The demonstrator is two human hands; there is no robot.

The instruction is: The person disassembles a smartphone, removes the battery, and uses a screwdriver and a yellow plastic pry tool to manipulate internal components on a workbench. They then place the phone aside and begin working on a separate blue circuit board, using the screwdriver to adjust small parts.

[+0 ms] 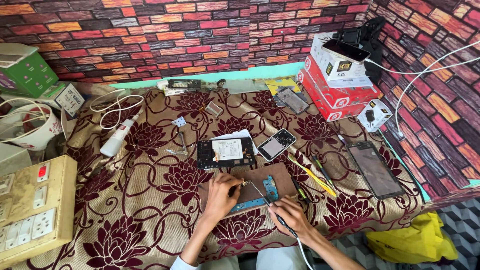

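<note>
holding a soldering iron over a blue circuit board, right hand.

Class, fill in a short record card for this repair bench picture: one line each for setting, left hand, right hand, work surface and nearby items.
Setting: table under a maroon floral cloth, brick-pattern wall behind
Left hand: pinches a small part at the blue circuit board
Right hand: grips a thin black corded tool, tip on the board
Work surface: brown mat
Nearby: opened black tablet shell, white squeeze bottle, yellow tweezers
</note>
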